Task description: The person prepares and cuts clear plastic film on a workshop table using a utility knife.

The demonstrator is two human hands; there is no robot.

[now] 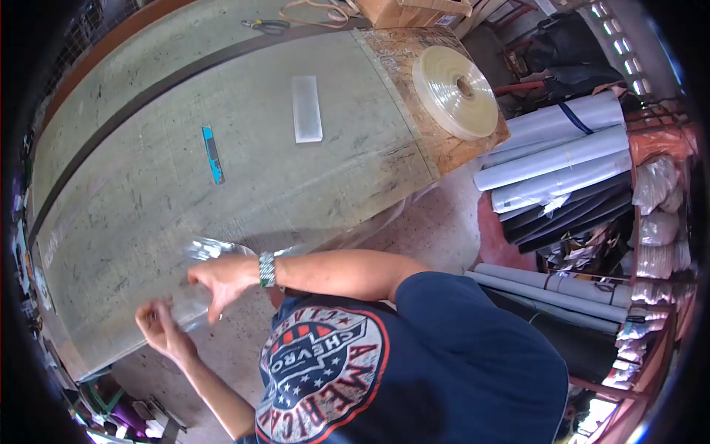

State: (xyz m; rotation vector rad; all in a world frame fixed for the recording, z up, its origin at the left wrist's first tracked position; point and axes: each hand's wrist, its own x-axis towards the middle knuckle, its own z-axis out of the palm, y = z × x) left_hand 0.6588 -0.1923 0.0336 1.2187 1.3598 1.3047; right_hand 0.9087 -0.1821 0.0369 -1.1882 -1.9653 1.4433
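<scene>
Clear plastic film [194,305] stretches between my hands near the table's front edge, partly lost in glare and blur. My right hand [225,279], below a patterned wristband, has its fingers curled round the film. Lower left, my left hand [168,334] pinches the film's other side, its fingertips smeared by motion. More shiny film [211,248] shows just beyond my right hand. Farther up the table lie a blue cutter [213,155] and a pale translucent block [307,109].
On the wooden board [444,152] at the table's far right sits a large roll of clear strip [455,92]. Pliers [266,27] and a cardboard box [410,11] are at the back. Rolls of sheeting [555,159] are stacked at right.
</scene>
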